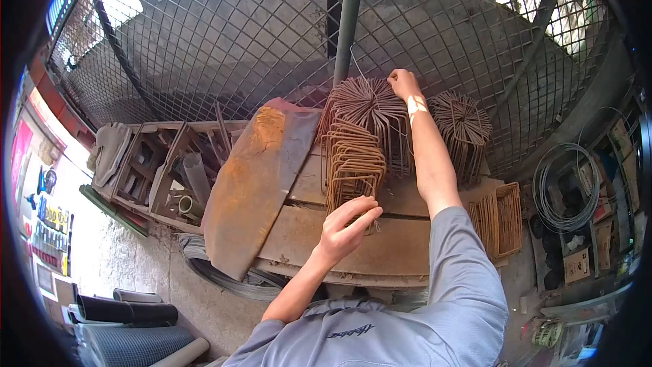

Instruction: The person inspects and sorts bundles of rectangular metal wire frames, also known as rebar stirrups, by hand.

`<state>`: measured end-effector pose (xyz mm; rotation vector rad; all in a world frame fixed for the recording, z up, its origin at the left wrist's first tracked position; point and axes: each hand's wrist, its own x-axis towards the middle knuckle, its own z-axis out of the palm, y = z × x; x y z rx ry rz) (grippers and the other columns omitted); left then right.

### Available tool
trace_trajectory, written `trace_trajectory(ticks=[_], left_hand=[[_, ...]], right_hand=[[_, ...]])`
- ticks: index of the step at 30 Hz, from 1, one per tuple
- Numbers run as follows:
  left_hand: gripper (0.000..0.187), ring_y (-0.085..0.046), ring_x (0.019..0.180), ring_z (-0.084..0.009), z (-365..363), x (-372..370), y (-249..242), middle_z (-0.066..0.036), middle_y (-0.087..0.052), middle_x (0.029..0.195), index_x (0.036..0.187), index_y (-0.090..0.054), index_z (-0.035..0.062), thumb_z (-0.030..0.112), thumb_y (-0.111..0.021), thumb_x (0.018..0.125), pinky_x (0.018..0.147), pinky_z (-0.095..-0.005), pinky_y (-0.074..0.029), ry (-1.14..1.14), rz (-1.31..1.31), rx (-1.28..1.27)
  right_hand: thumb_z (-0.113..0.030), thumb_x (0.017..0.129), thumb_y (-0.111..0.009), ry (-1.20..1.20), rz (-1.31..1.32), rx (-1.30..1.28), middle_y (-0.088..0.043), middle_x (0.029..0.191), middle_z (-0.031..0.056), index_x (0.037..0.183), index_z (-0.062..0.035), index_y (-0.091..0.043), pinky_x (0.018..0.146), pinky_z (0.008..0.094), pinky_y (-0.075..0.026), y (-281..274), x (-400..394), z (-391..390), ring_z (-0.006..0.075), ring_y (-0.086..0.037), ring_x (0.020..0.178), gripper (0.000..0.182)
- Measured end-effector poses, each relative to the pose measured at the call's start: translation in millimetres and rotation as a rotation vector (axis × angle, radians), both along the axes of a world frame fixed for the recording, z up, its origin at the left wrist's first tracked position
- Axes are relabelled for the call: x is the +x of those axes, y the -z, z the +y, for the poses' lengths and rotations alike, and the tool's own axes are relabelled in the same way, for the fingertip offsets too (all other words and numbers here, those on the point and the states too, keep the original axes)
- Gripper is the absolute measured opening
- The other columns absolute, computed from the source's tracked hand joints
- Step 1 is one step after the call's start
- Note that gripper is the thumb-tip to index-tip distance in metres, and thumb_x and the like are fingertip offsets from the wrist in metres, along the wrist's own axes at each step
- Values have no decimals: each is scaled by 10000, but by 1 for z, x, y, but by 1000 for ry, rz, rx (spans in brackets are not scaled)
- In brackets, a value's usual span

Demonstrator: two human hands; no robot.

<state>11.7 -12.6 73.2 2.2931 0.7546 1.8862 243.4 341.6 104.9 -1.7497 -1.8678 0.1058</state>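
Note:
My left hand (348,229) is closed at the near end of a stack of rusty rectangular wire frames (354,160); what its fingers pinch is too small to make out. Farther off, my right hand (403,84) is closed beside the top of a round bundle of wire frames (370,103), and anything between its fingers is hidden. A thin wire (358,64) rises from that bundle near the green post. To the right of my right forearm stands a second round bundle (462,119). All of these rest on a wooden table (339,241).
A stained sheet (248,190) covers the table's left part. More rusty frames (496,221) stand at its right edge. Behind are a green post (350,20) and wire mesh (258,27). A wooden rack (166,166) is left; coiled wire (567,187) hangs right.

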Motion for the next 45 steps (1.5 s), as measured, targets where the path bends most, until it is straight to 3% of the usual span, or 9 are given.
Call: trace_trajectory(ticks=[9,12,16,18,21,29,37,40,45], left_hand=[[367,-707,956,-304,2,4,4,-142,-699,1007,1017,-735,-10,-103,-664,670,866,-402,-606,4,-36,-2],[372,-705,950,-303,0,2,1,-138,-701,1009,1021,-736,-6,-101,-674,667,871,-405,-606,15,-21,-27],[365,-700,947,-286,0,2,-5,-128,-704,1021,1016,-737,6,-88,-702,665,880,-409,-599,7,13,-43],[361,-700,946,-280,-1,3,-6,-126,-705,1017,1028,-735,16,-75,-717,679,890,-416,-590,22,29,-48],[346,-698,954,-282,-1,5,-5,-128,-702,1027,1037,-732,21,-62,-731,702,907,-426,-579,24,38,-55],[275,-671,1063,-307,0,13,-20,-128,-690,1093,1010,-700,15,-55,-720,745,975,-455,-531,81,67,-149],[192,-662,1135,-297,0,21,-27,-107,-709,1064,1003,-663,24,-59,-643,831,1071,-482,-450,140,86,-269],[188,-663,1128,-299,-2,24,-30,-108,-707,1051,1019,-668,21,-39,-662,841,1071,-475,-452,131,93,-278],[215,-664,1092,-322,-1,24,-33,-138,-699,1058,1063,-690,11,-19,-698,851,1073,-466,-453,111,98,-282]], right_hand=[[-353,918,-694,35,127,-90,-712,1104,220,1105,-55,-749,948,454,-502,21,19,0,396,-658,1074,356],[-372,926,-682,-43,-25,81,-696,1129,247,1094,-34,-747,965,458,-491,31,26,7,402,-647,1099,383],[-348,969,-610,-107,35,-125,-678,1161,257,1074,-13,-743,954,453,-491,22,30,7,409,-632,1120,375],[-334,962,-603,-130,52,-76,-682,1097,265,1055,-23,-740,931,474,-491,21,31,0,432,-630,1081,353],[-303,978,-590,-145,79,-38,-683,1173,233,1185,-10,-686,960,440,-490,13,36,-9,405,-628,1127,371],[-319,976,-589,-78,-54,38,-644,1222,167,1158,-73,-712,984,471,-482,-21,54,-27,369,-595,1174,330],[-364,993,-558,14,-148,-42,-610,1323,147,1225,-97,-686,1009,485,-478,-65,67,-82,360,-595,1200,376],[-381,1000,-548,-66,-133,95,-580,1368,132,1289,-111,-647,1003,493,-480,-73,67,-111,366,-601,1192,407],[-290,984,-606,-233,128,91,-602,1334,132,1299,-105,-635,946,409,-528,-95,48,-183,306,-666,1079,367]])
